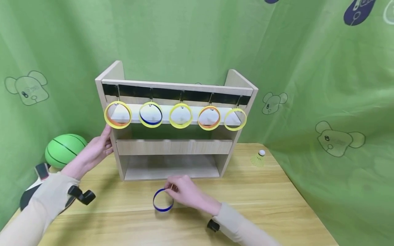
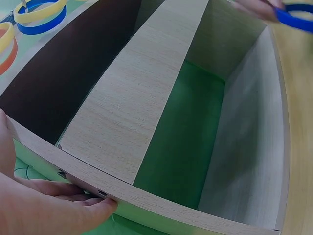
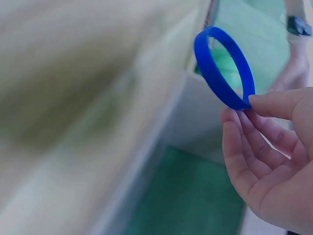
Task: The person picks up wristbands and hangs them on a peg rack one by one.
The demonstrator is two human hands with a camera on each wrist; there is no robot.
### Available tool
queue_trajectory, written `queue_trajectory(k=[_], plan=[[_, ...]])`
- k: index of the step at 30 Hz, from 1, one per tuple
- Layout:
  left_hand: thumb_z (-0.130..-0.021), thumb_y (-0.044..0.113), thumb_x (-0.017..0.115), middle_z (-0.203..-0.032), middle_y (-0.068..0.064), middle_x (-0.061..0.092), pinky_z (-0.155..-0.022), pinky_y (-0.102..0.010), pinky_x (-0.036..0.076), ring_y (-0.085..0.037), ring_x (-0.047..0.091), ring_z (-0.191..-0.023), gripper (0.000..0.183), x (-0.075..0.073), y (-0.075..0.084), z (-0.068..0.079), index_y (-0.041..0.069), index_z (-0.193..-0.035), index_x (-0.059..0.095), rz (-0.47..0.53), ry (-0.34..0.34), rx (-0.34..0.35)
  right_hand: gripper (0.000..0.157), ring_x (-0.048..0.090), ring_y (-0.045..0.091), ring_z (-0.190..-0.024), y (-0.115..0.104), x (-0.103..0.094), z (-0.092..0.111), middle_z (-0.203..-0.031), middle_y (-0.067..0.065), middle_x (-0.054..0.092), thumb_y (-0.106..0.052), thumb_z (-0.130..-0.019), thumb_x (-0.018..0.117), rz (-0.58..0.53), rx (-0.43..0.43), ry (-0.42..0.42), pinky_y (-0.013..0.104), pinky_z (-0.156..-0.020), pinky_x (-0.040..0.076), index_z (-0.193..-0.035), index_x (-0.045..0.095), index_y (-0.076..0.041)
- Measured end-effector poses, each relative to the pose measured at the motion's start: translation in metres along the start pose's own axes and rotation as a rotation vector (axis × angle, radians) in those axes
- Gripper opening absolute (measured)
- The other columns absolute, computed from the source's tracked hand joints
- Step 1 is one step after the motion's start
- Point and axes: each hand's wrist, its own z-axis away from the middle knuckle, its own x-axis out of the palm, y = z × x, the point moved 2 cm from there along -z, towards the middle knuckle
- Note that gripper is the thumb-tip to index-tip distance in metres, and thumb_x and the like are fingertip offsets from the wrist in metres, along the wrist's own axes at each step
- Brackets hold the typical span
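My right hand (image 1: 187, 193) pinches a thin blue ring (image 1: 163, 209) at its edge, thumb against fingertips, in front of the shelf unit and low over the table. The right wrist view shows the blue ring (image 3: 217, 81) standing up from the fingertips. With extended fingers, my left hand (image 1: 95, 150) rests against the outer left side of the wooden shelf unit (image 1: 175, 147). In the left wrist view, its fingers (image 2: 73, 193) lie along the side panel's outer face. Yellow rings (image 1: 181, 126) hang from hooks along a black strip (image 1: 166, 93); some have orange or blue inner bands.
A green ball (image 1: 65, 150) sits left of the shelf unit, with a black-and-white object (image 1: 30, 191) partly behind the left forearm. On the right of the wooden table (image 1: 261, 205) lies a shuttlecock (image 1: 259, 158). Green curtains (image 1: 184, 37) surround the table.
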Motion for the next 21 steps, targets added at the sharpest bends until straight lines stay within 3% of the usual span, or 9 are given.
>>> queue_trajectory(k=[7, 14, 21], plan=[[-0.099, 0.066, 0.021, -0.163, -0.028, -0.012, -0.126, -0.056, -0.004, -0.043, -0.008, -0.153, 0.095, -0.001, 0.001, 0.000, -0.004, -0.153, -0.013, 0.012, -0.003, -0.005, 0.005, 0.067, 0.011, -0.070, 0.000, -0.057, 0.015, -0.084, 0.008, 0.073, 0.000, -0.085, 0.073, 0.085, -0.060, 0.192, 0.007, -0.063, 0.055, -0.088, 0.070, -0.003], [-0.099, 0.066, 0.022, -0.164, -0.028, -0.009, -0.126, -0.057, -0.004, -0.042, -0.007, -0.153, 0.095, -0.001, -0.001, 0.000, -0.004, -0.154, -0.013, 0.014, 0.007, -0.003, 0.007, 0.065, 0.009, -0.070, -0.001, -0.106, 0.026, -0.082, 0.005, 0.071, -0.002, -0.084, 0.075, 0.167, -0.039, 0.284, 0.012, -0.063, 0.056, -0.088, 0.070, -0.005], [-0.099, 0.066, 0.021, -0.162, -0.028, -0.012, -0.126, -0.058, -0.005, -0.043, -0.009, -0.152, 0.096, 0.000, 0.000, 0.000, -0.005, -0.153, -0.012, 0.015, 0.002, -0.012, 0.011, 0.065, 0.010, -0.069, -0.001, -0.150, 0.033, -0.081, 0.006, 0.071, 0.002, -0.080, 0.075, 0.249, -0.092, 0.384, 0.016, -0.062, 0.058, -0.086, 0.069, -0.004]])
